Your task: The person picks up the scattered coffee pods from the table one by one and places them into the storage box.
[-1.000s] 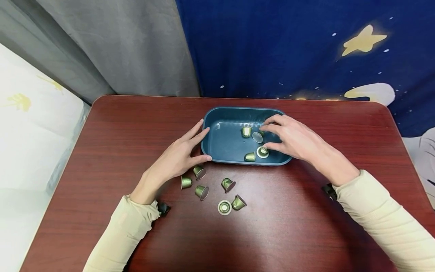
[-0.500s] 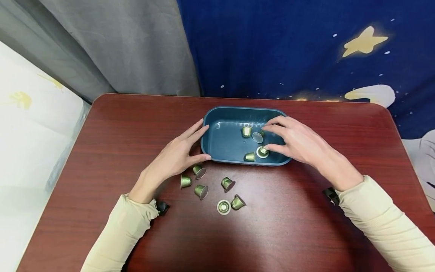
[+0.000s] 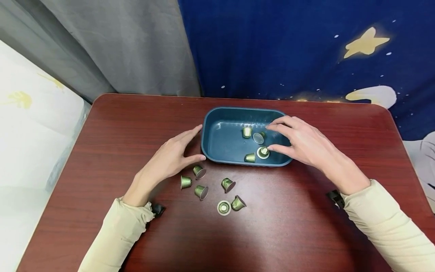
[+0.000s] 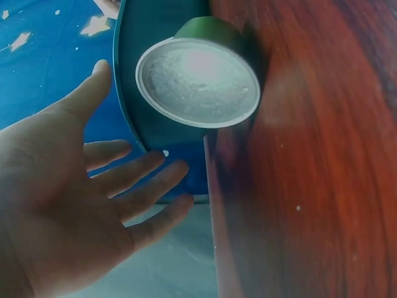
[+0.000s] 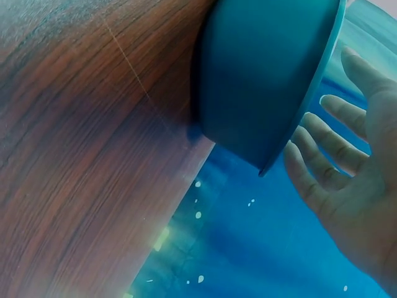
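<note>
A dark blue rectangular tub point(image 3: 221, 151) sits near the table's back edge with several green coffee capsules inside, among them a capsule point(image 3: 247, 132) lying toward the back. My left hand point(image 3: 170, 155) is beside the tub's left end, fingers spread and nothing held. Over the right end reaches my right hand point(image 3: 302, 141), its fingers loosely bent and parted. Its thumb tip overlaps the upturned capsule point(image 3: 263, 152) in the head view. In the right wrist view, the right fingers show beyond the tub's rim point(image 5: 316, 93), holding nothing.
Several more capsules lie on the table in front of the tub, including a tipped capsule point(image 3: 238, 203) and one flange-down point(image 3: 224, 207). A capsule point(image 4: 198, 84) looms large in the left wrist view. Behind the table point(image 3: 289, 226) hang grey and blue curtains point(image 3: 272, 49).
My left hand has drawn back slightly to the left, off the tub's rim. My right hand has shifted a little to the right. The capsules stay where they were.
</note>
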The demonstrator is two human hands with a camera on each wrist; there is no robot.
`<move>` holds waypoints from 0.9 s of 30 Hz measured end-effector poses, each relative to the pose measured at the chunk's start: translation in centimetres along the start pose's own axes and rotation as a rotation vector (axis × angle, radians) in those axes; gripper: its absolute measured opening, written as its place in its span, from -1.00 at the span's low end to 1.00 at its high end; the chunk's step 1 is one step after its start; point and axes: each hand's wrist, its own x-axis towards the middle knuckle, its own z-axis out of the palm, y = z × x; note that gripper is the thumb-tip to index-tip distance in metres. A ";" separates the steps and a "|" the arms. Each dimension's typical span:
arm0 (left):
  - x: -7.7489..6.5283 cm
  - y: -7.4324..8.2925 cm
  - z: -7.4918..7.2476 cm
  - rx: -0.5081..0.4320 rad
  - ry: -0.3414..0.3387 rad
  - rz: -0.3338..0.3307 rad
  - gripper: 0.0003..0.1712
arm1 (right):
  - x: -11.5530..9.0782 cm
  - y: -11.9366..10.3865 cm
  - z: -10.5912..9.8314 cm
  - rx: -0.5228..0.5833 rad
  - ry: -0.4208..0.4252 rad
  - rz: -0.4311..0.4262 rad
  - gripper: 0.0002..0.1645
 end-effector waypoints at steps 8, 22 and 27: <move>-0.4 0.0 -0.1 0.006 0.013 -0.009 0.08 | -0.9 0.2 -0.4 0.000 0.002 0.065 -0.37; -2.5 -0.2 -0.1 -0.041 0.067 -0.024 -0.09 | -2.3 0.6 -0.1 -0.009 0.068 0.081 -0.37; -2.9 0.0 -0.4 0.005 0.074 -0.026 -0.20 | -2.5 0.8 -0.3 -0.002 0.083 0.095 -0.35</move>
